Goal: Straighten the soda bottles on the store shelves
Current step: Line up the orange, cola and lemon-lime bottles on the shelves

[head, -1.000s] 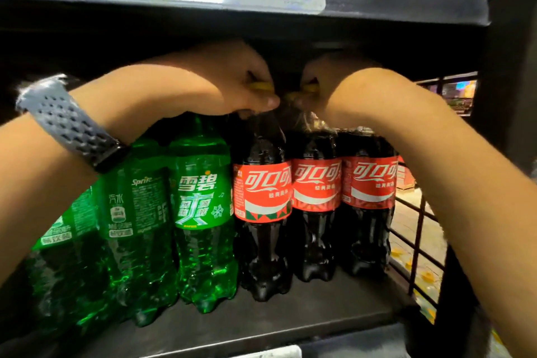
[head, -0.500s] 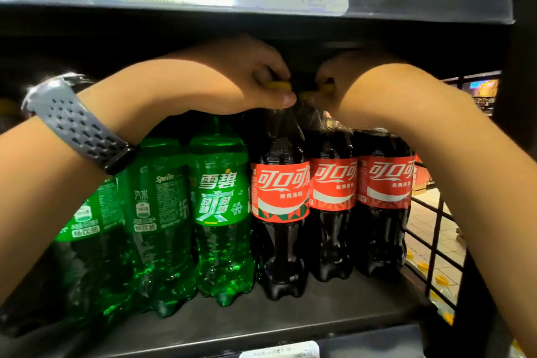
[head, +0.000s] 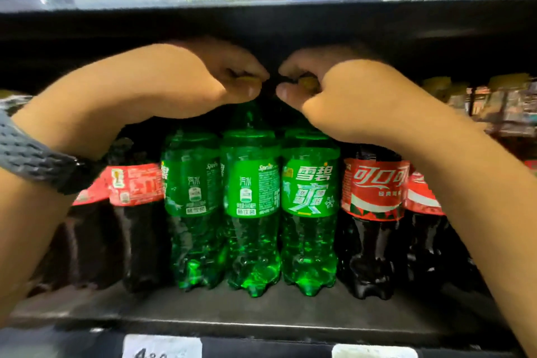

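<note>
Caps inside left grip, right grip

Three green bottles, green-and-white labels. Dark cola bottles, red labels with white script. Yellow caps. Black shelf. Grey dimpled wristband.

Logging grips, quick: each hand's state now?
Left hand: grips the top of the middle green bottle.
Right hand: grips the top of the right green bottle.
</note>
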Action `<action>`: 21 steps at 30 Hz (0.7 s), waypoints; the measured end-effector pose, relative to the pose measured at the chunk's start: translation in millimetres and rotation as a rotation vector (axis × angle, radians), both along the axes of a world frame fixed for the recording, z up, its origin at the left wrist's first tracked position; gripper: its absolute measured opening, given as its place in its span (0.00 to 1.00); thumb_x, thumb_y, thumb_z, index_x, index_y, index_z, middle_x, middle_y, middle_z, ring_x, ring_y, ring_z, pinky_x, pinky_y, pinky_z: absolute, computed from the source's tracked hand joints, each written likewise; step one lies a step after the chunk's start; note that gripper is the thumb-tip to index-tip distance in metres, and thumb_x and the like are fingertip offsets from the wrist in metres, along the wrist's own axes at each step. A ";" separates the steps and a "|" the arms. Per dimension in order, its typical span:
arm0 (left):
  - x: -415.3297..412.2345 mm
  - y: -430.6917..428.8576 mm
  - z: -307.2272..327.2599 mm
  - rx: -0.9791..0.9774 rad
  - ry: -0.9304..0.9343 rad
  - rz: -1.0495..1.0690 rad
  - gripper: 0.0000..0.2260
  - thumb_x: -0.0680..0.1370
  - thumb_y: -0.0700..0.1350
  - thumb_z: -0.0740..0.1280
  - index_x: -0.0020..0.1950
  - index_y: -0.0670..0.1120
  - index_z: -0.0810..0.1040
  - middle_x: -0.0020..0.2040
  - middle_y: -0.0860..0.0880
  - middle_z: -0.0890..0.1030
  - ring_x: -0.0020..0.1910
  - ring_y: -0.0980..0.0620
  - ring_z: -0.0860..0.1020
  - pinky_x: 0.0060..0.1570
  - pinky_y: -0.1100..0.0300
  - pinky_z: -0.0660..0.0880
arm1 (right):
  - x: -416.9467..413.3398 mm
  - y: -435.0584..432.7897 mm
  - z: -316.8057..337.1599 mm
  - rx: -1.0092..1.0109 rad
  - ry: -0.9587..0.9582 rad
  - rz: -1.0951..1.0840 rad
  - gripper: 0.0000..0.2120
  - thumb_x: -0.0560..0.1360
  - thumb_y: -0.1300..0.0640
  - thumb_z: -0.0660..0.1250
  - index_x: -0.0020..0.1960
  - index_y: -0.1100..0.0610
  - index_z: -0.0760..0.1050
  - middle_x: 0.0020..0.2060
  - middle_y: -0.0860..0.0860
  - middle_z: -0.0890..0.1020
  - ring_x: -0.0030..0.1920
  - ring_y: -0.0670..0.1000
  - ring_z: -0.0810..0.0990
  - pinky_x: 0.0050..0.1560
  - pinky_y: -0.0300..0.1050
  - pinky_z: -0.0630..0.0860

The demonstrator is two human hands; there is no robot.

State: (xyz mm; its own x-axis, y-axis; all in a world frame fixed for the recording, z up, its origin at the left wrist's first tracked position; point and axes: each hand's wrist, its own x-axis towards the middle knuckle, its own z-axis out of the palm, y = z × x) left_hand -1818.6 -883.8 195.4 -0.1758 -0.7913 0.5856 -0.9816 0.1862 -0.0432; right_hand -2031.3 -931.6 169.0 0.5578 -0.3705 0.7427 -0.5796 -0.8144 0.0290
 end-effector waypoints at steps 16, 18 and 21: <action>-19.4 32.3 -12.2 -0.132 0.230 0.052 0.21 0.66 0.69 0.60 0.49 0.59 0.80 0.44 0.59 0.83 0.44 0.57 0.81 0.48 0.49 0.78 | 27.4 -3.5 18.6 0.110 0.137 0.168 0.15 0.73 0.42 0.68 0.54 0.49 0.76 0.47 0.47 0.80 0.45 0.50 0.77 0.42 0.42 0.72; -5.4 42.8 -14.2 -0.180 0.244 0.111 0.13 0.68 0.69 0.59 0.46 0.68 0.77 0.43 0.69 0.80 0.42 0.66 0.79 0.47 0.54 0.78 | 31.0 -3.2 20.4 0.113 0.124 0.176 0.17 0.73 0.40 0.67 0.50 0.54 0.77 0.45 0.51 0.82 0.44 0.53 0.79 0.44 0.46 0.74; 6.0 49.5 -14.2 -0.152 0.254 0.184 0.19 0.67 0.69 0.62 0.49 0.61 0.79 0.42 0.61 0.82 0.43 0.58 0.81 0.49 0.49 0.79 | 39.6 -2.7 19.7 0.068 0.098 0.146 0.22 0.72 0.38 0.66 0.47 0.58 0.74 0.39 0.53 0.79 0.41 0.55 0.78 0.39 0.48 0.72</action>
State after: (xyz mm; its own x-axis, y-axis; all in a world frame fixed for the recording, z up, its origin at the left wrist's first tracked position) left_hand -1812.7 -834.4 181.2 0.1281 -0.6963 0.7062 -0.9810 0.0157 0.1934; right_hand -1991.8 -934.4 188.8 0.6778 -0.3280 0.6581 -0.4520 -0.8918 0.0211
